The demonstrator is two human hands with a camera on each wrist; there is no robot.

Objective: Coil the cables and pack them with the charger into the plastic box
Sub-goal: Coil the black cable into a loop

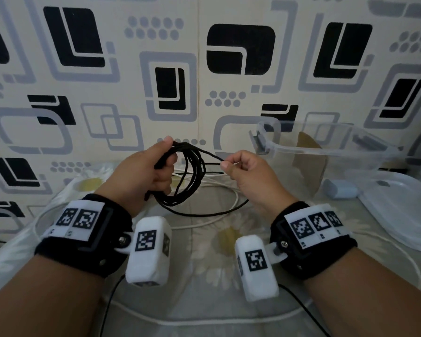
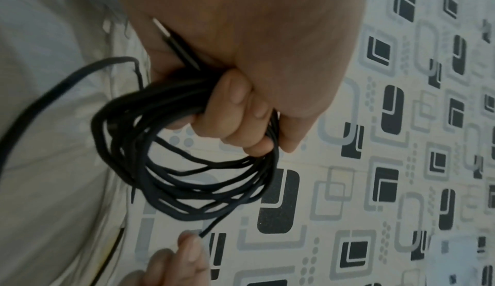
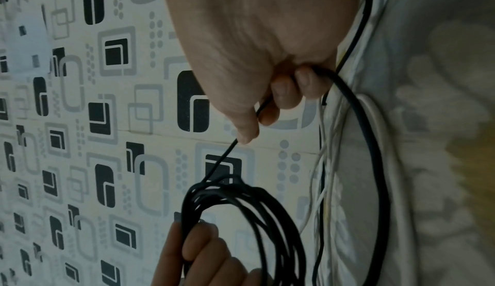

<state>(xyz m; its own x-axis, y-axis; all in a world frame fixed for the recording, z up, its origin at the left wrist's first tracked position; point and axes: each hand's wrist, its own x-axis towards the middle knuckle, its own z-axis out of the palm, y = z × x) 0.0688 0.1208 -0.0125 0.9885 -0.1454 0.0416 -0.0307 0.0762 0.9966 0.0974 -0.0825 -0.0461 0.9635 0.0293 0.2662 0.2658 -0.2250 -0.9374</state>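
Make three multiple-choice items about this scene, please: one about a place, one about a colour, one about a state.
1. Where is the clear plastic box?
A. To the right of the hands, by the patterned wall
B. On the person's lap
C. Left of the left hand

2. Which colour is the thin cable being coiled?
A. White
B. Black
C. Red

3. How is the thin white cable now?
A. Coiled in the left hand
B. Packed in the box
C. Lying loose on the floral bedsheet

Answers: 1 A, the box stands at the right near the wall. 2 B, the left hand grips black loops while the right hand pinches a black strand. 3 C, it sprawls under the hands.
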